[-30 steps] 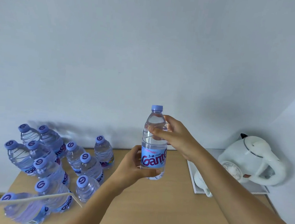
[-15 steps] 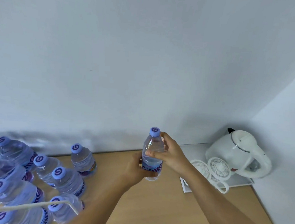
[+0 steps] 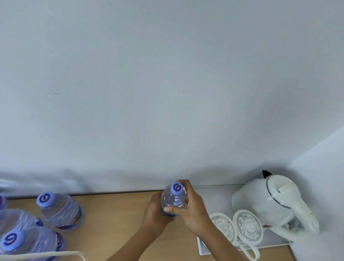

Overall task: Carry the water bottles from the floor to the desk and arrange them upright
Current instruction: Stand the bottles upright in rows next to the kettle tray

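Observation:
A clear water bottle (image 3: 173,197) with a blue cap stands upright near the back of the wooden desk (image 3: 117,219), close to the wall. My left hand (image 3: 155,212) grips its lower body from the left. My right hand (image 3: 189,209) wraps its upper body from the right, thumb across the front. The label is mostly hidden by my fingers, so I cannot tell whether its base touches the desk. Several more upright bottles (image 3: 58,210) with blue caps cluster at the desk's left end.
A white tray (image 3: 204,249) at the right holds a white kettle (image 3: 272,205) and two white cups with patterned lids (image 3: 248,224). Walls close in behind and at the right corner. A white cord (image 3: 31,256) crosses the lower left.
Both hands have lowered the bottle from mid-air and moved it back toward the wall. The view has tilted, so the bottles at the left have slid toward the frame edge.

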